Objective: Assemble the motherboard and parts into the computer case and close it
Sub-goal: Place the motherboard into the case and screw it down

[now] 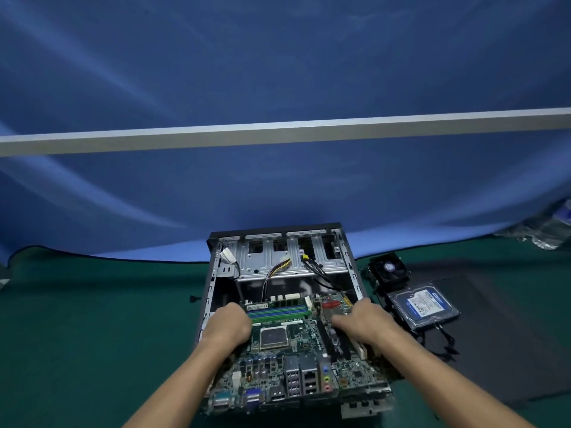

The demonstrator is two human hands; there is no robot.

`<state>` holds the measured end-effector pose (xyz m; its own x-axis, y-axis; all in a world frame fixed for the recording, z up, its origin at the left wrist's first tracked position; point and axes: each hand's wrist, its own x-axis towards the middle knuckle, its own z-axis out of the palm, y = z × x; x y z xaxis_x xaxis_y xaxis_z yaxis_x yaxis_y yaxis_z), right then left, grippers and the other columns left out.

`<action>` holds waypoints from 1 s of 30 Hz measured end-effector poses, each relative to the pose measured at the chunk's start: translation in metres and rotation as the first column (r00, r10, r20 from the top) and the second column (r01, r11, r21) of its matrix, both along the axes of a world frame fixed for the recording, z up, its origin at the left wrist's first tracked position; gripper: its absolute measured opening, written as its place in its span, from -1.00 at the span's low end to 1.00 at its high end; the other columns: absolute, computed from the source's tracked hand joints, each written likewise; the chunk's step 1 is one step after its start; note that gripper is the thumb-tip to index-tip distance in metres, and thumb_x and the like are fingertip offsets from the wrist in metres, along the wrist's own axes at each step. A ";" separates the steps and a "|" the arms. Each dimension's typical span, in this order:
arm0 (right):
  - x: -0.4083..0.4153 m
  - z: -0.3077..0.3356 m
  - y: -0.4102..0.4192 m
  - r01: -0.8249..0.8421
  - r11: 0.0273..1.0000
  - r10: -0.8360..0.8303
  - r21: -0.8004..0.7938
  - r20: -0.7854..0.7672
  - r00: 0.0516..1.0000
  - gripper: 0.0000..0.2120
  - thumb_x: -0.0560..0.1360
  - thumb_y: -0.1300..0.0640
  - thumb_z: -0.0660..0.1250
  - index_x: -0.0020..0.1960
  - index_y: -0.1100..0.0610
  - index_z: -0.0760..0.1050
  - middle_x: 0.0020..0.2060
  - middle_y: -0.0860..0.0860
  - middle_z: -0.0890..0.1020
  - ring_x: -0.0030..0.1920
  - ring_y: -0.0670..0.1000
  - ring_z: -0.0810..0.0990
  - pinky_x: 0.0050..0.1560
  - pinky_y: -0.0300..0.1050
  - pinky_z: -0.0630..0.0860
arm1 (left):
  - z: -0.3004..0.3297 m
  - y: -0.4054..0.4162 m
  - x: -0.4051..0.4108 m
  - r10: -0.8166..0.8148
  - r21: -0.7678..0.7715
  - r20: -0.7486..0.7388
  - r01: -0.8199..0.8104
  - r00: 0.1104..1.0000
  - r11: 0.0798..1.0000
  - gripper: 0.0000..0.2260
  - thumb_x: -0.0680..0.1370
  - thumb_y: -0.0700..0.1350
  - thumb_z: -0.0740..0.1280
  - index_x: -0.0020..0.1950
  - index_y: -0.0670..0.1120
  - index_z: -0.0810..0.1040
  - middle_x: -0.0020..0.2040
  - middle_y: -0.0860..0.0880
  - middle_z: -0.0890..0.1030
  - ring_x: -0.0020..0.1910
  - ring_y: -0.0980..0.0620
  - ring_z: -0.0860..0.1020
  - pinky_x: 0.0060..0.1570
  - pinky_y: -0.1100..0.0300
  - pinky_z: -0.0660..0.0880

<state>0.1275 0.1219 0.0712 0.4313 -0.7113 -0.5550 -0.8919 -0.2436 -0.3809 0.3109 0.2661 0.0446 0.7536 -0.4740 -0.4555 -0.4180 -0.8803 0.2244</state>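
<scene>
From the head view, the motherboard (287, 344) hangs tilted over the open computer case (278, 288), its far edge down inside and its port side nearest the person raised above the case's near edge. The left hand (230, 324) grips the board's left edge with curled fingers, and the right hand (364, 319) holds the right side, fingers spread over the slots. The likeliest trouble is the loose cables (278, 270) hanging from the drive bay getting pinched under the board as it settles. The rear ports (296, 381) could also snag on the case's back panel if the board goes down crooked, and pressing on the memory stick (275, 305) or processor (274, 337) could damage them. A hard drive (423, 307) and a fan (390, 268) wait on the green surface (92, 335) beside the case.
</scene>
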 end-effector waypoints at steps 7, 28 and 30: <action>-0.016 0.001 0.000 -0.141 0.982 0.153 0.129 -0.089 0.984 -0.65 0.60 -0.14 0.14 -0.15 0.11 0.46 -0.15 -0.01 0.52 -0.20 -0.08 0.52 -0.03 -0.19 0.51 | 0.011 -0.012 0.006 -0.065 -0.036 -0.119 0.061 0.991 0.997 -0.73 0.55 -0.26 0.13 -0.37 -0.15 0.34 -0.36 -0.03 0.42 -0.40 0.06 0.38 -0.46 0.23 0.27; -0.012 0.003 0.006 0.119 0.993 -0.117 0.026 -0.066 0.991 -0.64 0.54 -0.07 0.31 -0.31 0.12 0.34 -0.41 -0.06 0.44 -0.54 -0.16 0.35 -0.60 -0.32 0.23 | -0.042 -0.079 0.043 -0.165 -0.112 -0.140 0.150 0.976 0.982 -0.65 0.56 -0.01 0.32 -0.36 -0.09 0.33 -0.43 -0.01 0.40 -0.44 0.03 0.38 -0.43 0.21 0.24; -0.012 0.002 0.008 0.128 0.992 -0.127 0.004 -0.067 0.990 -0.63 0.54 -0.08 0.31 -0.31 0.12 0.36 -0.40 -0.06 0.46 -0.53 -0.16 0.36 -0.58 -0.31 0.23 | -0.044 -0.077 0.043 -0.227 -0.067 -0.041 0.224 0.973 0.972 -0.72 0.57 -0.03 0.28 -0.30 -0.09 0.36 -0.34 -0.01 0.48 -0.29 -0.01 0.51 -0.33 0.20 0.35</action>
